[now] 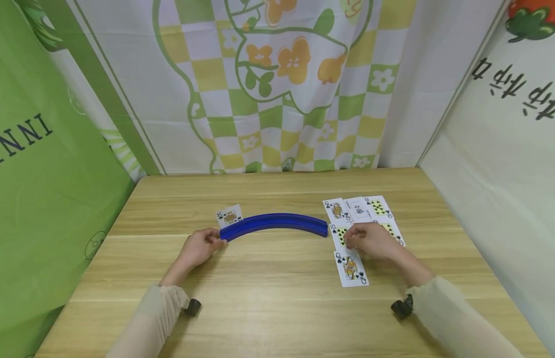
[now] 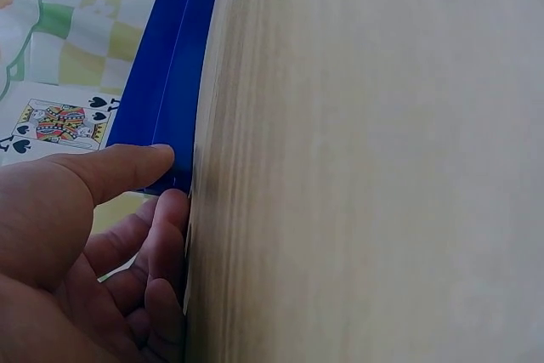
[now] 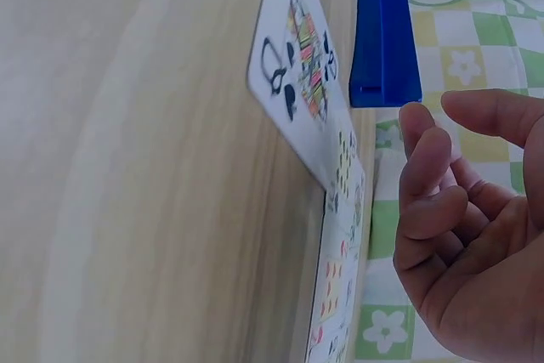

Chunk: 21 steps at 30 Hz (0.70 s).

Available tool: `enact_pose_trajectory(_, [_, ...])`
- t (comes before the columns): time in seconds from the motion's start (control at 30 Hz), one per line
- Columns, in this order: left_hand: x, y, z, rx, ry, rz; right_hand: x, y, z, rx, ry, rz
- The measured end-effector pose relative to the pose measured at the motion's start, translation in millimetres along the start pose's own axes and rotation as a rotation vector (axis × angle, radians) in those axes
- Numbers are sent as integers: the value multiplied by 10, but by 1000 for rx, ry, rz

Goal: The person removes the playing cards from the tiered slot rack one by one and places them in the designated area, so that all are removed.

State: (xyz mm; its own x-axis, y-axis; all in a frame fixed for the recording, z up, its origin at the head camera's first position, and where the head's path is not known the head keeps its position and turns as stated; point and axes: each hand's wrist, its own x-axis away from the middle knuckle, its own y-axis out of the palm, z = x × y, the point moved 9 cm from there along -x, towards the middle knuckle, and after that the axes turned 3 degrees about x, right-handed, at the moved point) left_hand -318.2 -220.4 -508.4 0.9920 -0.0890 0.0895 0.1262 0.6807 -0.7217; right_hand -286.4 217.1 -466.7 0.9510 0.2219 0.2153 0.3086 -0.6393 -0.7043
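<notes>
A blue curved card holder lies across the middle of the table. My left hand pinches its left end, the thumb on top and the fingers below in the left wrist view. Right behind that end is a king of spades; whether it sits in the slot or on the table I cannot tell. My right hand hovers over playing cards near the holder's right end, fingers loosely curled. A gap shows between its thumb and forefinger, with nothing held. Under it are a ten of spades and a partly hidden card.
Nearest me in the right group lies a queen of spades. Farther back are another queen, a joker-like card and a pip card. A patterned cloth hangs behind the wooden table.
</notes>
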Motion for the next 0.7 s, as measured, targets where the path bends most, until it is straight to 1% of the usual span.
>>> enact_pose_trajectory(0.17, [-10, -11, 11, -19, 23, 18, -45, 24, -74, -30, -19, -4])
enact_pose_trajectory(0.33, [-15, -8, 4, -9, 17, 12, -84, 50, -139, -36, -33, -2])
enact_pose_trajectory(0.5, [-16, -7, 4, -3, 17, 9, -110, 64, -192, -38, -23, 7])
enact_pose_trajectory(0.7, [-13, -2, -5, 5, 14, 9, -146, 82, -259, -74, -19, 8])
